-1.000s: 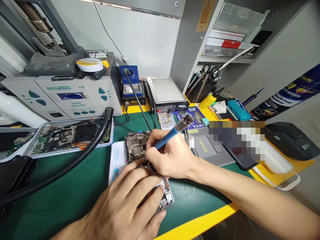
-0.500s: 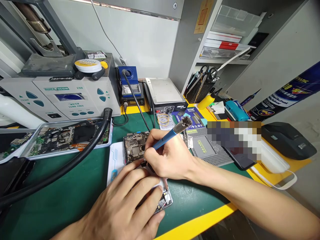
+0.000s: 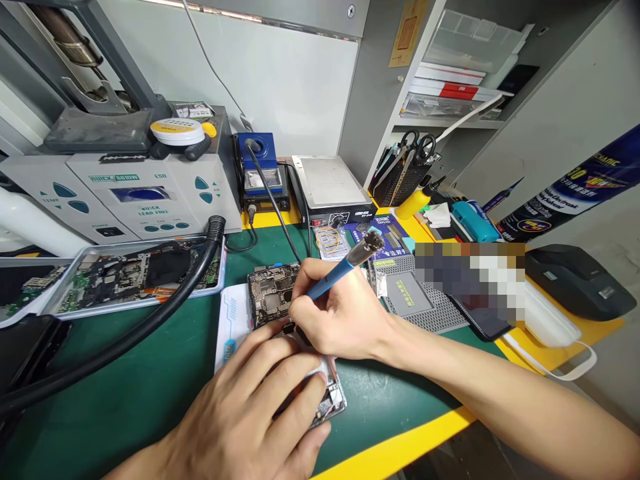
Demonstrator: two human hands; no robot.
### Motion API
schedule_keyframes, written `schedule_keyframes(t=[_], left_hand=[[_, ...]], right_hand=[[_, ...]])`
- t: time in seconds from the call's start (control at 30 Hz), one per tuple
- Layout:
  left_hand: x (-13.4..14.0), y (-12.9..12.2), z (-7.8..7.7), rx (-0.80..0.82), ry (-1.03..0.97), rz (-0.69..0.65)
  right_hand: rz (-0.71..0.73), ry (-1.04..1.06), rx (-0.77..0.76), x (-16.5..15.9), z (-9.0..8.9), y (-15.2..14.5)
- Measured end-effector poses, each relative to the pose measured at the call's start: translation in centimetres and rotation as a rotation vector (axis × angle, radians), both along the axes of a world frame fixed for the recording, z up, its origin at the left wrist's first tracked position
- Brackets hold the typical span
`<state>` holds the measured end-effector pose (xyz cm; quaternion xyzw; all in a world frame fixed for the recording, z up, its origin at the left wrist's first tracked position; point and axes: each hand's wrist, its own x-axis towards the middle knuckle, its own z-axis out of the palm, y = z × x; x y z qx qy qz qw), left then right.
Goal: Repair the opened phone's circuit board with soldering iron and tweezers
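Observation:
An opened phone (image 3: 270, 293) with its circuit board bared lies on the mat, partly over a white printed pad (image 3: 231, 320). My left hand (image 3: 250, 400) holds it down, fingers bent across its near half and thumb by the near edge. In my right hand (image 3: 345, 313) a blue-handled brush (image 3: 333, 275) is pinched like a pen, its metal collar and dark bristles pointing up and right. The brush's lower end is hidden behind my fingers, close to the phone's middle. My right hand rests against my left fingertips.
A grey hot-air station (image 3: 135, 193) stands at the left, its black hose (image 3: 150, 327) curving over the green mat (image 3: 150, 387). Behind are a soldering iron stand (image 3: 260, 167) and a heating plate (image 3: 330, 180). A tray of boards (image 3: 135, 273), a perforated grey mat (image 3: 445, 307) and a spray can (image 3: 575, 180) flank the hands.
Almost nothing differs. Both hands, the brush and the phone keep their places; the whole view has shifted very slightly.

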<state>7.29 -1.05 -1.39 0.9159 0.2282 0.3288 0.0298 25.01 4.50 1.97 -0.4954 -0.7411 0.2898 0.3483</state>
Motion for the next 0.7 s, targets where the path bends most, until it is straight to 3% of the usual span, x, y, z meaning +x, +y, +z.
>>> schedule_keyframes(t=[0.7], left_hand=[[-0.04,-0.17,-0.88,0.038,-0.058,-0.003]], right_hand=[[0.008,-0.007,-0.010,0.03,0.11,-0.09]])
